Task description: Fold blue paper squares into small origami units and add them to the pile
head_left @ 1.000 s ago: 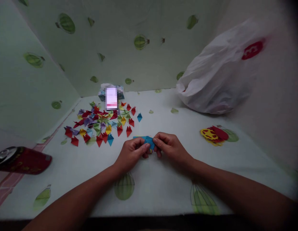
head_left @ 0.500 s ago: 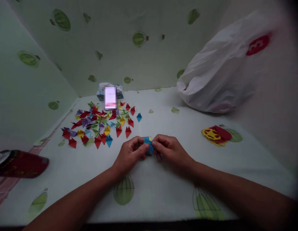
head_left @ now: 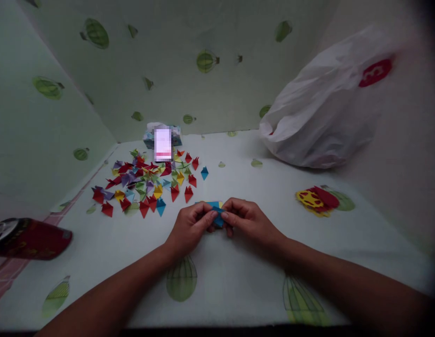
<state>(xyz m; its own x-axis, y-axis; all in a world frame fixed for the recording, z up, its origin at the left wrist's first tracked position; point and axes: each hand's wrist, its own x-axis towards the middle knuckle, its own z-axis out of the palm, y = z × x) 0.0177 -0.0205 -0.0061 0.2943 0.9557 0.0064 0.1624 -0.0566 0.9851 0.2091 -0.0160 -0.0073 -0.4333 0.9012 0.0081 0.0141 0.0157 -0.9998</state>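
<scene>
Between my two hands is a small piece of blue origami paper (head_left: 218,220), partly folded, low over the middle of the table. My left hand (head_left: 194,224) pinches its left side, thumb on top. From the right, my right hand (head_left: 247,220) pinches the other side with thumb and fingers. Fingers cover much of the paper, so its folds are hard to make out. A bit of yellow and lighter blue paper (head_left: 213,204) shows just behind the fingertips. Several folded paper pieces (head_left: 143,180) in red, blue, yellow, purple and green lie spread to the left beyond my left hand.
A phone with a lit, blurred screen (head_left: 163,144) leans on a tissue box (head_left: 177,135) at the back. On the right stand a white plastic bag (head_left: 319,112) and red and yellow cut-out pieces (head_left: 317,199). A red can (head_left: 35,238) is at the left edge.
The blue paper has turned in my fingers, and a narrow folded edge now shows between my thumbs. Both hands stay in nearly the same place; the view has shifted slightly.
</scene>
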